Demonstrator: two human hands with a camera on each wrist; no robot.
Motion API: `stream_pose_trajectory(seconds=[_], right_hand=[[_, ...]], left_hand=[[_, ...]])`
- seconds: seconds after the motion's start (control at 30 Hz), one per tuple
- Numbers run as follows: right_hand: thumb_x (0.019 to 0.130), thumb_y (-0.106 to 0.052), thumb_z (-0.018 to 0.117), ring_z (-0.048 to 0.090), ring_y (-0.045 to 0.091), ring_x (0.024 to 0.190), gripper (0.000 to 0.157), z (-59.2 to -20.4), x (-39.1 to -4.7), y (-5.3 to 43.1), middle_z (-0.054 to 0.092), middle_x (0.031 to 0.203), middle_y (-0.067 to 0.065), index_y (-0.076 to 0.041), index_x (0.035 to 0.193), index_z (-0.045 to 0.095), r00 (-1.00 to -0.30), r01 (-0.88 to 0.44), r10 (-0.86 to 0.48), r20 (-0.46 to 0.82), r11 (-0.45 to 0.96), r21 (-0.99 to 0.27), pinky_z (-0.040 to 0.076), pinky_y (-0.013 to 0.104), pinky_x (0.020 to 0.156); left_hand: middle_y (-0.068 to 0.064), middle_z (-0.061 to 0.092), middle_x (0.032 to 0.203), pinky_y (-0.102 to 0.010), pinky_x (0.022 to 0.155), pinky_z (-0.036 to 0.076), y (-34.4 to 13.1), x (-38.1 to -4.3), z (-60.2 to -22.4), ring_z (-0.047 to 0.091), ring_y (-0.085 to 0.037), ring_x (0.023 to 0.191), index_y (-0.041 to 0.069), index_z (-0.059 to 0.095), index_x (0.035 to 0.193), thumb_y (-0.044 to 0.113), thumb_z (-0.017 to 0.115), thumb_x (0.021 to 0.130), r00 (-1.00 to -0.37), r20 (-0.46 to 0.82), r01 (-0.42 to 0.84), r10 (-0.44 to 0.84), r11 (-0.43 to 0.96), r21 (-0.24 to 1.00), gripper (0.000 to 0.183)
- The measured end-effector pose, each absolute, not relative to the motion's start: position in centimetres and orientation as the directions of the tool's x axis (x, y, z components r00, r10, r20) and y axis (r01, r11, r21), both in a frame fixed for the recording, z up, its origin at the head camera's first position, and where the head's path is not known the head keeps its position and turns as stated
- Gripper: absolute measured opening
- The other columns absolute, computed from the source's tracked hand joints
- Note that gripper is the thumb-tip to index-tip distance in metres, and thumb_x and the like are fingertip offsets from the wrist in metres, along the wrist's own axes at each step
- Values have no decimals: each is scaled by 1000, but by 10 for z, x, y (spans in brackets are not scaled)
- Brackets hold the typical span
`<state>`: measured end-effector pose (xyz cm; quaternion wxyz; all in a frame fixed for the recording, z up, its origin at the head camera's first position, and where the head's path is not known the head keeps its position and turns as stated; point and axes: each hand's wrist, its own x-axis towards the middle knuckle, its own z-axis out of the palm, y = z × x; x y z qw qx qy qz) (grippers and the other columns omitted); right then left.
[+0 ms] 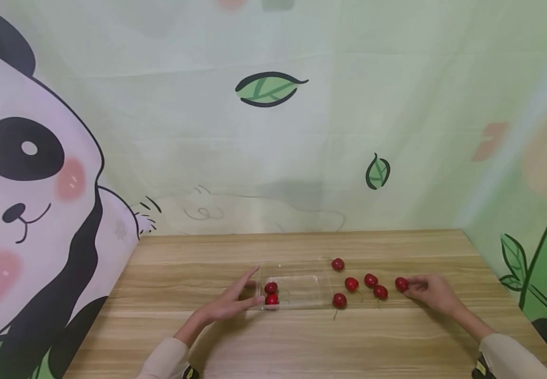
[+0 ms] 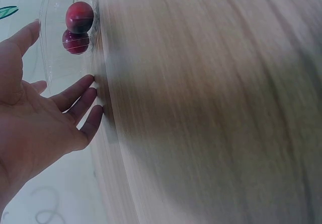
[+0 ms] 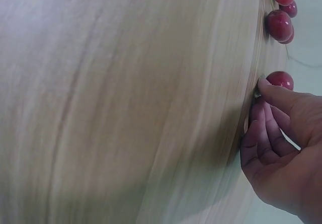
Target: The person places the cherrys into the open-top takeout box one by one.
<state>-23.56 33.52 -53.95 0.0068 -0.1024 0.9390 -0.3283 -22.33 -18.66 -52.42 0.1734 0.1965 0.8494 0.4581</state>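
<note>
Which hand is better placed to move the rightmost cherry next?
Probably the right hand: its thumb and fingers are at the rightmost cherry. The left hand is at the opposite end of the row, by the left end of the clear container.

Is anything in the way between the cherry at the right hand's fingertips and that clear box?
Yes: five loose cherries lie on the table between the cherry at the right hand and the clear box. Lifted over them, it would probably pass.
</note>
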Motion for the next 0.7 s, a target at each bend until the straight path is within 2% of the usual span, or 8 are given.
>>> stream_pose_trajectory(seconds=[0.13,0.37,0.7], right_hand=[[86,-8,79,70,16,73,41,-539,-237,336,76,87,16,17,115,64,-984,-154,-176,29,761,-630,53,19,61],[87,-12,79,70,19,79,28,-538,-237,337,77,92,16,8,105,73,-983,-150,-182,11,769,-621,54,19,63],[83,-11,82,70,12,74,25,-544,-239,341,78,90,18,7,99,76,-977,-203,-198,79,759,-619,53,18,63]], left_hand=[[-29,41,156,-72,119,24,-187,-223,-525,36,-47,147,13,12,165,37,63,101,-865,-121,170,486,511,842,86],[-30,40,156,-74,118,24,-187,-223,-524,36,-48,147,14,11,165,37,62,102,-863,-122,170,490,509,844,84],[-30,41,155,-74,117,25,-187,-223,-524,36,-48,147,14,11,165,36,62,102,-864,-119,171,490,506,845,84]])
